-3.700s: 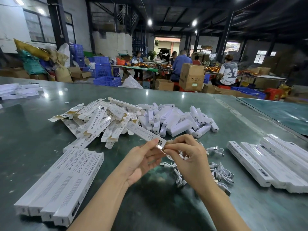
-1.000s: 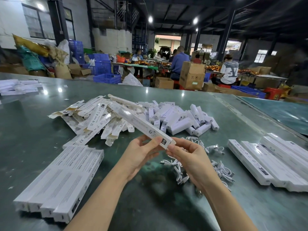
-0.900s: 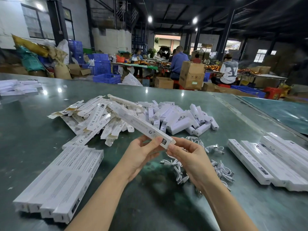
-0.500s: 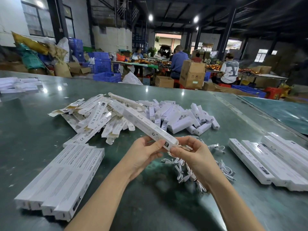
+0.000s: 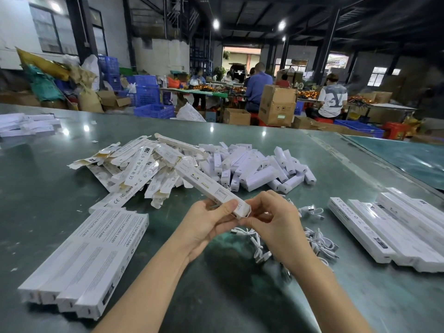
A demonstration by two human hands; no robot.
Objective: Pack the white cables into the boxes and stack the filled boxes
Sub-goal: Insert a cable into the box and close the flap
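Holding the long white box [image 5: 208, 186] above the green table [image 5: 48, 188], my left hand [image 5: 206, 222] wraps its near end while my right hand [image 5: 276, 219] pinches the end flap; loose white cables [image 5: 317, 239] lie just beneath.

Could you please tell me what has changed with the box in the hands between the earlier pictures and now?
The long box has been turned: its barcode face no longer shows. The right hand, earlier holding a cable, now presses the box's near end; the left hand keeps its grip. The loose cables, flat boxes and left stack stayed put.
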